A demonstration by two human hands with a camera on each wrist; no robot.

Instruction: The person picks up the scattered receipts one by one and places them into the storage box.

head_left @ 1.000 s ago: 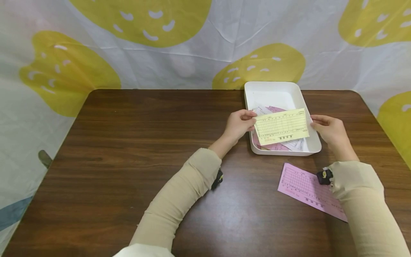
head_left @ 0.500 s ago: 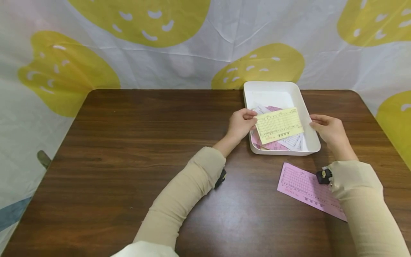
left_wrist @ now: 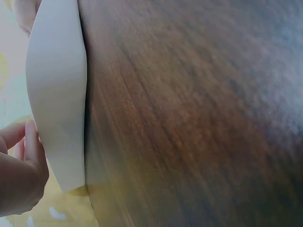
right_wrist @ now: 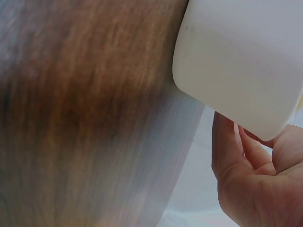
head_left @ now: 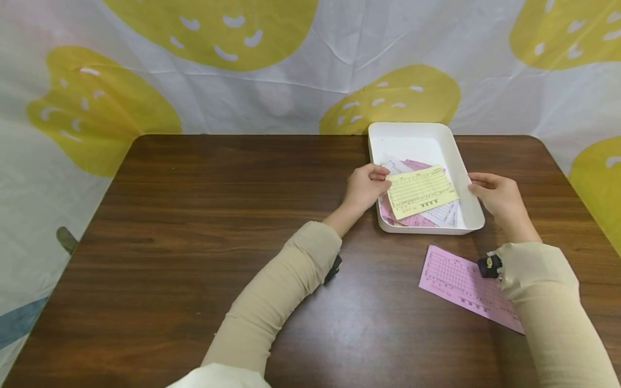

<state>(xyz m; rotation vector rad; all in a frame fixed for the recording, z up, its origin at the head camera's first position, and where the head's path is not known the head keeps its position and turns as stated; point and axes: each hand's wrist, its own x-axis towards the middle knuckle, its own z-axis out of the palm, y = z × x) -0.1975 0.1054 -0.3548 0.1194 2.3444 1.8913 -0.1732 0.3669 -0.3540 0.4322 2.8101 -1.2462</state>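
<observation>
A yellow printed form slip (head_left: 422, 191) lies slantwise over other slips in a white tray (head_left: 466, 215). My left hand (head_left: 363, 186) reaches to the tray's left rim and pinches the slip's left edge between thumb and fingers. On the opposite side, my right hand (head_left: 502, 200) holds the tray's right rim with bent fingers and thumb. The left wrist view has the left hand (left_wrist: 23, 168) beside the tray's outer wall (left_wrist: 59, 85). In the right wrist view, the right hand's (right_wrist: 258, 177) fingertips are partly hidden behind the tray's corner (right_wrist: 241, 71).
Pink and white slips (head_left: 443, 214) lie under the yellow one. A pink form slip (head_left: 456, 280) rests on the brown wooden table (head_left: 194, 242) in front of the tray, partly covered by the right sleeve. A patterned curtain (head_left: 271, 97) hangs behind the table.
The yellow slip has come down and leftward, its right end now lower in the tray. My left hand has shifted slightly right; the right hand has stayed at the rim.
</observation>
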